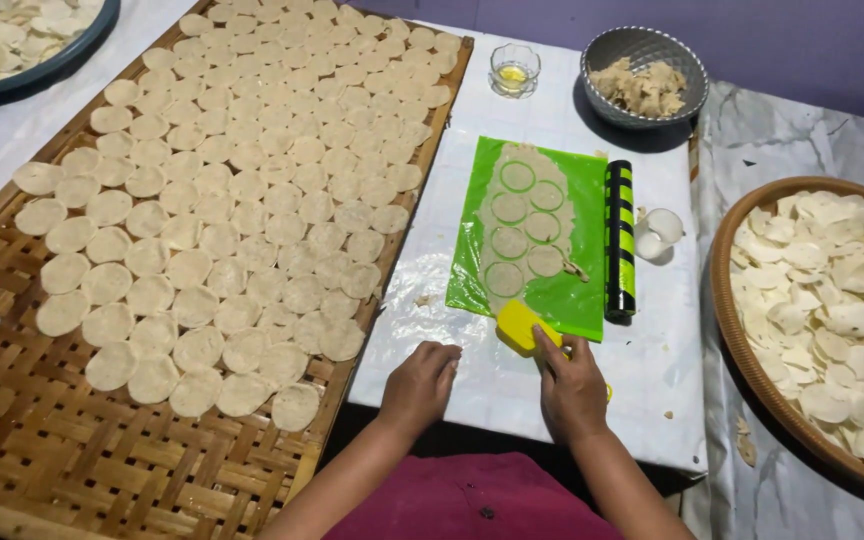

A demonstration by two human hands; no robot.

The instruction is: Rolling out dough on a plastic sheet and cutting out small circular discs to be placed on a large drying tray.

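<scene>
We are cutting dough circles. Our right hand fingers clamp the yellow cutter at the mat's near edge; left hand fingers curl together. Next we must press carefully.

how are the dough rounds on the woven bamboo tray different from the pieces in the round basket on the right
The rounds on the bamboo tray lie flat in neat, overlapping rows; the pieces in the round basket are heaped loosely at all angles. The tray rounds look greyish-tan and evenly circular; the basket pieces look paler, whiter and curled or irregular. Both are thin, small discs of similar kind.
</scene>
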